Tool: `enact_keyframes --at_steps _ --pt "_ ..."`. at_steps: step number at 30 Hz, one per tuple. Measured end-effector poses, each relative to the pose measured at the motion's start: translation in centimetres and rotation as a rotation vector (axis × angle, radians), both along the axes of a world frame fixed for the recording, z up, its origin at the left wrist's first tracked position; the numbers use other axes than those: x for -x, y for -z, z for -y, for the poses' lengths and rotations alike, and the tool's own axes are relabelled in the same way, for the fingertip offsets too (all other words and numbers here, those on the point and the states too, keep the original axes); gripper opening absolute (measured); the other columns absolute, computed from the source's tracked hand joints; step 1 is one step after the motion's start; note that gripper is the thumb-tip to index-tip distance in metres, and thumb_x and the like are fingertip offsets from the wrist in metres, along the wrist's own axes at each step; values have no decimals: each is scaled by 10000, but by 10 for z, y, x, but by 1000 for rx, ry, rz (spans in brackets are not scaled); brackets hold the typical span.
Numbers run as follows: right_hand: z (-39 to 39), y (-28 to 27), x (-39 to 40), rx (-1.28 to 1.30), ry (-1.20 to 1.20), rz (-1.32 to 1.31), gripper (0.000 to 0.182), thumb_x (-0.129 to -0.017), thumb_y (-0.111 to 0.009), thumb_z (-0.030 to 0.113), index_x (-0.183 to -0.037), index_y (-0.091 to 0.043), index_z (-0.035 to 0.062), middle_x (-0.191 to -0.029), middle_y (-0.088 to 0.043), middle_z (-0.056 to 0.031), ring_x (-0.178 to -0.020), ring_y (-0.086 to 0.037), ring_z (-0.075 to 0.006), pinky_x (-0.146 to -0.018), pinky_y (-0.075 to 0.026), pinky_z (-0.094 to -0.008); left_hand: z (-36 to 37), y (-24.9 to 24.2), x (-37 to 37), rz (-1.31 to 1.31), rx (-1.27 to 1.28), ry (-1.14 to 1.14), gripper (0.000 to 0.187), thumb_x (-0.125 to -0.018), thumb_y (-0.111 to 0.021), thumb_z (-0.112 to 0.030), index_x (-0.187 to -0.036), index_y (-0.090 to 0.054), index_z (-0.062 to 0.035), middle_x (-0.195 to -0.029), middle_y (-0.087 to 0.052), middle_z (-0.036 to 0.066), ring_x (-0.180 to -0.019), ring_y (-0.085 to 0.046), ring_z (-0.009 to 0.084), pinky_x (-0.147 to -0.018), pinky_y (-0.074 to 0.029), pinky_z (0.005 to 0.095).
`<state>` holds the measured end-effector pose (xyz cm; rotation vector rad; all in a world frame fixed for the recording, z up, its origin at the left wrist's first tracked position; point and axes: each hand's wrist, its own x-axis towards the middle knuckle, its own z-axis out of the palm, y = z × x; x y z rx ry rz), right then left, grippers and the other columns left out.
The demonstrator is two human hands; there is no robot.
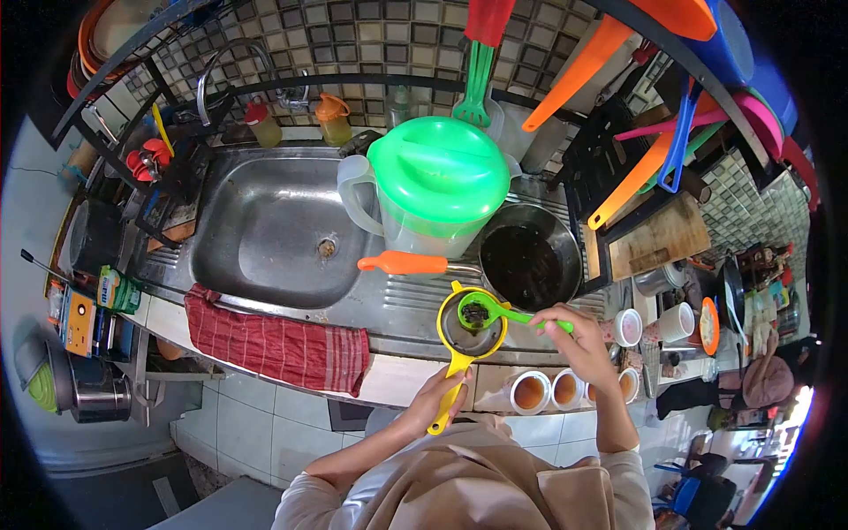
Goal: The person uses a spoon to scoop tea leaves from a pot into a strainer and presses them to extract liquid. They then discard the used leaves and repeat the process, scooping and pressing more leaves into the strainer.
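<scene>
My left hand point(435, 399) is closed round the handle of a yellow strainer point(458, 360), held level at the counter's front edge. My right hand point(572, 340) grips the handle of a green spoon point(512, 314). The spoon's bowl, with dark bits in it, is over the strainer's mesh. Behind them a pan point(528, 256) of dark liquid stands on the drainboard, its orange handle point(404, 262) pointing left. A clear pitcher with a green lid point(439, 168) is just behind the pan handle. Several cups of orange-brown liquid point(530, 392) stand right of the strainer.
A steel sink point(274, 234) lies left, with a red cloth point(276, 343) over its front edge. Utensils, including an orange spatula point(632, 181), hang from the rack at the upper right. White cups point(676, 321) and a cutting board point(661, 238) are at the right. A person point(767, 382) is farther right.
</scene>
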<state>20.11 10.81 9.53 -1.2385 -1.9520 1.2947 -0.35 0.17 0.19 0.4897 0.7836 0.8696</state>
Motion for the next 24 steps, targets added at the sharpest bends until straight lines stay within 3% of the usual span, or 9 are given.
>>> enact_keyframes --at_steps 2,5,11,18,24 --pt "1 -1 0 -279 -157 103 161 -840 -503 139 -939 -597 53 -808 -570 -86 -716 -579 -194 -643 -432 -269 -1 -2 1 2 -5 4 243 -905 -329 -306 -980 -395 -85 -495 -367 8 -363 -338 93 -325 -298 198" --pt "7 -11 0 -293 -266 195 169 -824 -527 162 -962 -613 114 -857 -565 -69 -719 -579 -231 -623 -446 -294 0 0 0 4 -10 -3 237 -907 -326 -299 -979 -395 -84 -494 -367 8 -362 -338 92 -326 -299 198" --pt "12 -16 -1 -308 -372 352 191 -792 -556 194 -967 -624 165 -902 -556 -25 -716 -585 -216 -593 -455 -317 -1 0 0 9 2 -10 239 -908 -325 -300 -979 -396 -84 -494 -367 7 -365 -343 90 -331 -301 195" --pt "11 -19 -8 -280 -310 327 164 -785 -567 191 -928 -640 155 -899 -557 -37 -700 -584 -205 -586 -458 -311 0 2 0 21 -14 -8 250 -908 -329 -312 -979 -398 -83 -493 -366 7 -372 -345 88 -331 -303 195" --pt "-13 -13 -24 -513 -72 74 165 -827 -521 138 -927 -621 53 -836 -574 -79 -723 -563 -188 -628 -427 -251 0 2 0 37 -21 -4 250 -905 -335 -314 -977 -403 -84 -494 -367 5 -373 -346 88 -329 -304 196"
